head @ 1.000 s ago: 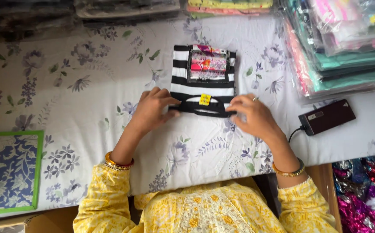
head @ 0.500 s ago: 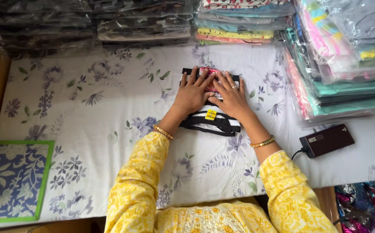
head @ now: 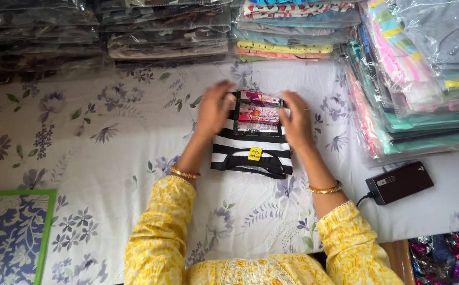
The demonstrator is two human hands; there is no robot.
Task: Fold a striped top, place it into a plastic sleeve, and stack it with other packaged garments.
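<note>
A white floral sheet (head: pixel 108 158) covers the counter. Stacks of bagged clothes (head: pixel 424 79) line its far edge and right side. A folded black-and-white striped garment (head: pixel 250 150) lies in the middle of the sheet, with a pink printed panel at its far end and a small yellow tag (head: pixel 255 154) near its front. The left hand (head: pixel 213 111) and right hand (head: pixel 295 122) grip its far corners, fingers curled over the edges. A dark box (head: pixel 399 182) with a cable sits to the right.
</note>
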